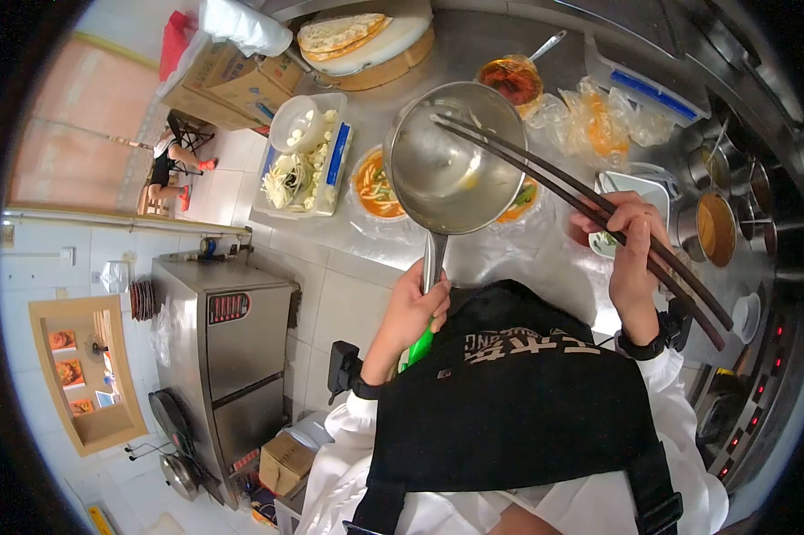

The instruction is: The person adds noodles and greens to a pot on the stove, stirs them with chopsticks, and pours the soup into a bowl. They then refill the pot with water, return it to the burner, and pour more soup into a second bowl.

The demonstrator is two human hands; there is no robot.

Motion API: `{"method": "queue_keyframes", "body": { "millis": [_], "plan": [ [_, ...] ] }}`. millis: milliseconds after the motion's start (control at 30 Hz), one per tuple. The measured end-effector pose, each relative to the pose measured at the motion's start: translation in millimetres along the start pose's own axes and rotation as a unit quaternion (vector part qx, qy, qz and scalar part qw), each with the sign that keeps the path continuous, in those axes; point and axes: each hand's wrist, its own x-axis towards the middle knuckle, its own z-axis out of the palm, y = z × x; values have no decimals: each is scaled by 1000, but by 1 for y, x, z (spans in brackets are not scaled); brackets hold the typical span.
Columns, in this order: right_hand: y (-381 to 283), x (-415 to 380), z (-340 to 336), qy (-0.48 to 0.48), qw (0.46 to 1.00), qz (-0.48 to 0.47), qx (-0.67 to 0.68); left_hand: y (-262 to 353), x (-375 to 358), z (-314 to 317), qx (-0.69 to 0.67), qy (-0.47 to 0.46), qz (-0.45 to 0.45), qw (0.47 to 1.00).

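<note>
My left hand [411,308] grips the green-tipped handle of a steel saucepan [451,160] held over the metal counter [473,45]. The pan looks nearly empty, with a small yellowish bit inside. My right hand [629,254] holds a pair of long dark chopsticks [562,183] whose tips reach across the pan's rim. Beneath the pan sit bowls lined with plastic bags; one bowl of orange soup with noodles [373,185] shows at the pan's left, another [522,201] peeks out at its right.
A white tray of sliced onion and a lidded tub [304,156] sits left of the pan. A round board with flatbread [366,40], a sauce bowl with spoon [512,78], bagged food [598,120] and condiment pots [716,227] ring the counter. A steel cabinet [224,339] stands below left.
</note>
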Motion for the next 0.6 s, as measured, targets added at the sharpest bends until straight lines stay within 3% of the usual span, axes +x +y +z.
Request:
{"method": "queue_keyframes", "body": {
  "millis": [67,167,333,600],
  "plan": [
    [-5,-1,-1,15,1000,18,4,-2,1,0,16,10,2,1000],
    [-8,-3,-8,-39,997,65,-26,-4,3,-3,37,15,0,999],
    [-12,1,1,-3,1000,-26,15,-1,2,2,33,3,-9,999],
    [-1,-3,3,-2,1000,-8,11,-4,2,8,7,-6,-25,1000]
  ]
}}
